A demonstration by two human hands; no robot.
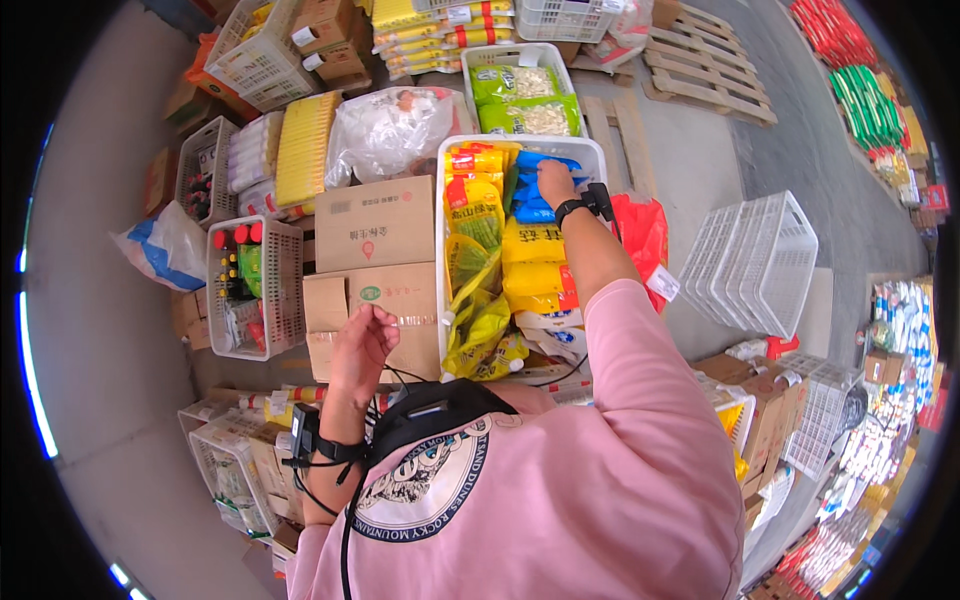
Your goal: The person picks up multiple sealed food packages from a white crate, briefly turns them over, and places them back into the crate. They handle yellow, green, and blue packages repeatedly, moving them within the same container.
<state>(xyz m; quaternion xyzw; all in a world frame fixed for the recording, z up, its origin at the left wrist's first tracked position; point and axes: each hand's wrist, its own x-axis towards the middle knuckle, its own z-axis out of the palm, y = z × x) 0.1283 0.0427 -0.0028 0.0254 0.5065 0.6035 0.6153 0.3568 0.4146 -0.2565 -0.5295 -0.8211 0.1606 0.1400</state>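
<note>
My right hand [555,182] reaches into a large white plastic crate [441,225], knuckles up. It touches blue plastic packets [534,204] in the crate's far right part; its fingertips are hidden, so a grip cannot be made out. Yellow packets [534,279] lie nearer to me in the same crate. Yellow see-through bags [474,214] with green contents fill its left side. White packets [555,337] sit at the near right corner. Left of the crate, my left hand [364,349] hovers over a cardboard box [412,289], loosely curled with nothing in it.
Another white crate [466,90] behind holds green packs. A red bag [645,232] stands against the right side. Nested white crates [750,262] rest on the floor farther right. To the left is a crate of bottles [281,300]. Wooden pallets [705,60] lie at the far right.
</note>
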